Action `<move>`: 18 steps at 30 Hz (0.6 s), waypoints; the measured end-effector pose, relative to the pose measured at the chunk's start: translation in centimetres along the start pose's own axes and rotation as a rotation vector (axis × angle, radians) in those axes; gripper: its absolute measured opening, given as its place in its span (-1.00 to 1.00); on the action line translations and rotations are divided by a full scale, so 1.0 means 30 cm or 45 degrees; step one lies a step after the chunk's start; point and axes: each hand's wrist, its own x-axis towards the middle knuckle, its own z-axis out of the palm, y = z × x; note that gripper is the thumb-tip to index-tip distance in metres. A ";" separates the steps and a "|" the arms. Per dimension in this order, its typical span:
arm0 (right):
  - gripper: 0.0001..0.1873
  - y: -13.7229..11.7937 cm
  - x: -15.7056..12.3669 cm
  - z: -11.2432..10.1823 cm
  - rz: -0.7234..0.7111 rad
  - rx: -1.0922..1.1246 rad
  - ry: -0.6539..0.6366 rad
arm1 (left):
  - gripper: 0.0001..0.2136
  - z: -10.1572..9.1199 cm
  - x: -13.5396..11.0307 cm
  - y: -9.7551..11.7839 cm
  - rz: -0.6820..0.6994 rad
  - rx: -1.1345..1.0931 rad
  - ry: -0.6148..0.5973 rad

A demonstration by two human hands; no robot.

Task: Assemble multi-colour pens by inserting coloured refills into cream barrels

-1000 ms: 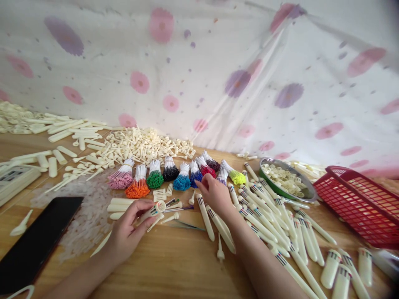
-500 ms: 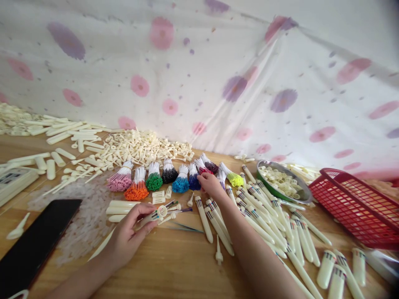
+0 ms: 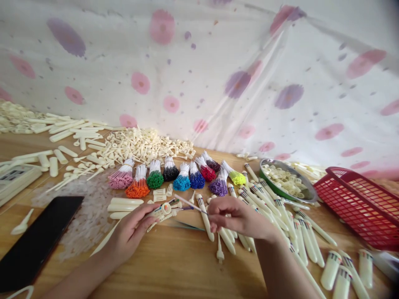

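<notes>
Right hand (image 3: 232, 216) pinches 1 thin refill (image 3: 190, 204), long axis toward 10 o'clock, with the cream pen barrel (image 3: 160, 211) at the hand's 9 o'clock, pinched by the nearer left hand (image 3: 132, 227).

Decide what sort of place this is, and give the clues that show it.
Probably a small pen-assembly workspace, though whether home or workshop I cannot tell: bundled coloured refills, heaped cream parts and many similar pens share one wooden table.

The left hand (image 3: 131, 229) hides part of the pen barrel (image 3: 158, 212).
</notes>
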 end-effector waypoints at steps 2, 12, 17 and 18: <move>-0.75 -0.010 -0.021 -0.008 -0.075 -0.066 -0.100 | -0.76 0.000 0.000 0.006 0.082 0.031 0.018; -0.70 0.006 -0.001 -0.001 -0.014 0.090 -0.266 | -0.71 -0.022 0.009 0.021 0.404 0.144 -0.193; -0.68 0.006 0.015 0.022 0.076 0.149 -0.332 | -0.70 -0.028 0.020 0.028 0.506 0.193 -0.287; -0.68 0.005 0.018 0.027 0.084 0.161 -0.337 | -0.70 -0.027 0.022 0.031 0.518 0.195 -0.296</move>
